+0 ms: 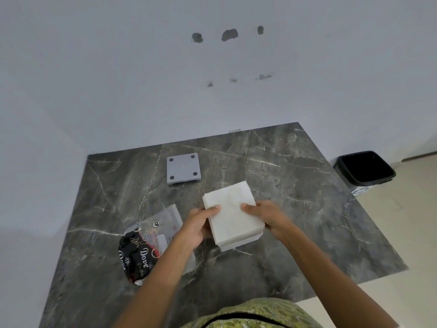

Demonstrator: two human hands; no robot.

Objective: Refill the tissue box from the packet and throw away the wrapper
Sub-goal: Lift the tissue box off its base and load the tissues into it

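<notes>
— What can't you make out from here?
— My left hand (197, 224) covers part of the packet (151, 242); its print is only partly readable. The tissue stack (233, 209) hides whatever's beneath.
— And the bin (365, 170)?
— Its inside is too dark for me to read.

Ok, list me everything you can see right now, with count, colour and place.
Stack of white paper tissues: one, white, table centre, held over a white box base
White rectangular box base: one, white, under the stack, mostly hidden
Grey square lid with four dark round pads: one, grey, far side of table
Clear and black plastic wrapper: one, near left
Dark marble table: one, grey veined
Black waste bin: one, floor, right of table
Left hand: gripping stack's left edge
Right hand: gripping stack's right edge
</notes>
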